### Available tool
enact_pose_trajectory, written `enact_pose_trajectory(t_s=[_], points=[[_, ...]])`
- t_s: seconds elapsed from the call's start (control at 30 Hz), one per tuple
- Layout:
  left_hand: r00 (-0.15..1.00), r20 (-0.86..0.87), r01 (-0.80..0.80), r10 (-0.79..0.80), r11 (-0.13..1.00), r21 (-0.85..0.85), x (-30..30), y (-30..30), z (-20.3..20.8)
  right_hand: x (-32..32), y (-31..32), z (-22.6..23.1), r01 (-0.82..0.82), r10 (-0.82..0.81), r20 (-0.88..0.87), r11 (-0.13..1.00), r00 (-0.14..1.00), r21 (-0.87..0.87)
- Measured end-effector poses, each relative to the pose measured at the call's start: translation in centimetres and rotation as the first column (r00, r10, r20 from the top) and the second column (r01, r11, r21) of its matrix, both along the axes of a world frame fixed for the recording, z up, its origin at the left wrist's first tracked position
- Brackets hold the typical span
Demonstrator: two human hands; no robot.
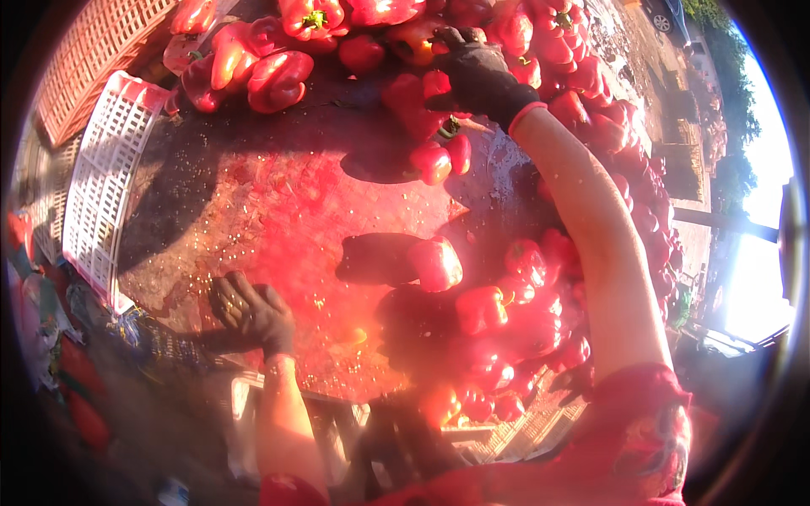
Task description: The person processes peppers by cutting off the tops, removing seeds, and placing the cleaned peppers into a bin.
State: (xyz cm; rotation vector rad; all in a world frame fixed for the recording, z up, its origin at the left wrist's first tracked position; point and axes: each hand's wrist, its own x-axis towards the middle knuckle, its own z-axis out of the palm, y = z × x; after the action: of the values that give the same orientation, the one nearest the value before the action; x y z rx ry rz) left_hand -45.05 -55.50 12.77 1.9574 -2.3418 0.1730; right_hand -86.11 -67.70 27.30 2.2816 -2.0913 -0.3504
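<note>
My right hand (481, 78), in a dark glove, reaches to the far side of the table among red bell peppers. Its fingers and thumb curve around a red bell pepper (436, 83), partly hidden by the glove. Close below that hand lie another bell pepper with a green stem (411, 108) and a smaller one (431, 163). My left hand (253, 314), also dark-gloved, is at the table's near left with fingers spread and nothing in them. A single bell pepper (435, 263) lies mid-table, casting a long shadow.
Many peppers are heaped along the far edge and right side (607, 126), with a cluster (506, 320) near my right arm. A white slatted crate (114, 181) and an orange-red crate (93, 63) stand at left. Seeds litter the sunlit red tabletop (287, 202).
</note>
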Motion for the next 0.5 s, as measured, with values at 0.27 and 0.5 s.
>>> enact_pose_trajectory(t_s=[0.27, 0.5], points=[[0.998, -0.051, -0.017, 0.021, 0.997, 0.070, 0.7, 0.1, -1.4, -1.5, 1.2, 3.6, 0.257, -0.375, 0.363, 0.907, 0.853, 0.335], [1.000, -0.019, -0.022, 0.024, 0.995, 0.098, 0.8, 0.2, -1.6, -3.1, -8.0, -6.9, 0.308, -0.300, 0.153, 0.951, 0.941, -0.031]])
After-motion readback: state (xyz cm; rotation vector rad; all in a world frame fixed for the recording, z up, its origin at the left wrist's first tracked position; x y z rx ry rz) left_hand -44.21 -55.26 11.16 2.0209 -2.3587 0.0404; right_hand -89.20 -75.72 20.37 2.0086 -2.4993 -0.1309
